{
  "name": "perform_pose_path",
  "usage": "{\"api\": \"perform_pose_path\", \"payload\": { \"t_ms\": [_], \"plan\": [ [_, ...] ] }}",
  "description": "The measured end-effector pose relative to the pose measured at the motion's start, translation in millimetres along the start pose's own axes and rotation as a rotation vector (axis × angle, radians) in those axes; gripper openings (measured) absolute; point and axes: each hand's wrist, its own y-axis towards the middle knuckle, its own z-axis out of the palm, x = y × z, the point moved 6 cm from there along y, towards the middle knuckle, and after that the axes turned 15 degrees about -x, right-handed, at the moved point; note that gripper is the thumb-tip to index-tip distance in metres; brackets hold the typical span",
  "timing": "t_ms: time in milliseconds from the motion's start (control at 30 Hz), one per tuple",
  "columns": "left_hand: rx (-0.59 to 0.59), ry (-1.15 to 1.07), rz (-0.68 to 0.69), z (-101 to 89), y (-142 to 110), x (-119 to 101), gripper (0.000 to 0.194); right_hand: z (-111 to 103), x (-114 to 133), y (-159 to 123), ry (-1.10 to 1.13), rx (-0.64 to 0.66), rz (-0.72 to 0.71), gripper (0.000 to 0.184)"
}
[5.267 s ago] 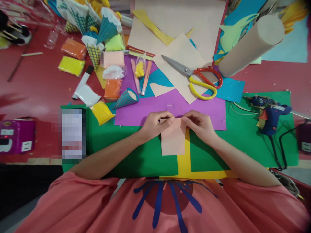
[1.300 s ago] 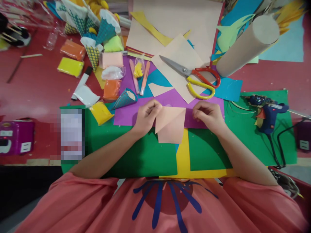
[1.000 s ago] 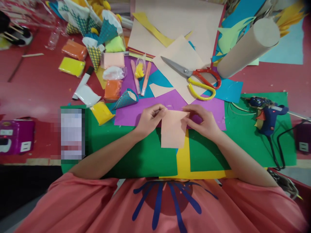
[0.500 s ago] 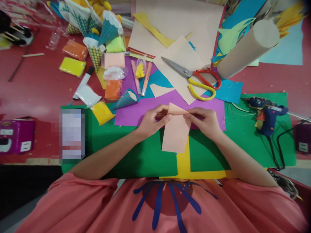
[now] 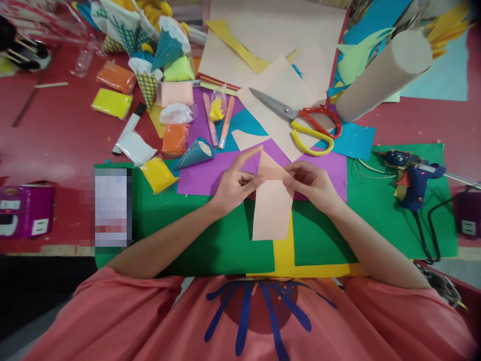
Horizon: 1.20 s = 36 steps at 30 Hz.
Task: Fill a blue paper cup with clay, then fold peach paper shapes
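A pale peach piece of paper (image 5: pixel 273 210), creased across its upper part, is held up between my two hands. My left hand (image 5: pixel 240 181) pinches its left edge at the crease between thumb and curled fingers, the index finger stretched upward. On the opposite edge, the thumb and fingers of my right hand (image 5: pixel 310 183) grip the paper. Beneath lie a purple sheet (image 5: pixel 199 175) and a green sheet (image 5: pixel 203 240) with a yellow strip (image 5: pixel 283 253). Scissors (image 5: pixel 291 113) with red and yellow handles rest just beyond my hands.
On the right lies a blue glue gun (image 5: pixel 415 188) with its cord. Behind it leans a paper tube (image 5: pixel 383 75). Clay packets (image 5: pixel 176 140), a marker (image 5: pixel 130 128) and paper cones (image 5: pixel 145 82) crowd the left. A phone (image 5: pixel 112 208) lies by my left forearm.
The paper's folded top has opened upward, showing more of the flap above the crease. My left index finger has straightened upward, and my right hand has shifted slightly left.
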Motion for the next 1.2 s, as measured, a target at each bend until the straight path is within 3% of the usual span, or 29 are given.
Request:
{"api": "perform_pose_path", "payload": {
  "t_ms": [333,433,567,700,867,1067,1200],
  "plan": [
    [0.132,-0.045,-0.118,8.4,-1.5,4.0,0.091,-8.0,-1.1,5.1,0.092,-0.109,-0.011,0.037],
    [0.061,-0.057,-0.069,4.9,1.9,4.8,0.082,-6.3,2.8,2.5,0.080,-0.090,-0.018,0.048],
    [0.018,-0.007,0.022,0.1,3.4,1.8,0.047,5.2,6.2,-5.3,0.082,0.035,0.016,0.059],
    [0.077,0.104,0.034,1.7,-0.7,-1.3,0.052,16.4,-0.9,-12.0,0.117,0.120,0.107,0.063],
    [0.008,0.108,0.021,3.0,-2.8,-5.8,0.043,23.4,-9.7,-19.5,-0.062,0.198,0.143,0.035],
    [-0.062,0.092,0.028,0.6,2.6,-5.6,0.045,22.2,-3.5,-24.5,-0.217,0.210,0.037,0.043],
    [-0.194,0.064,0.060,-10.6,6.3,-6.2,0.043,17.6,0.3,-22.4,-0.224,0.205,0.038,0.046]
  ]
}}
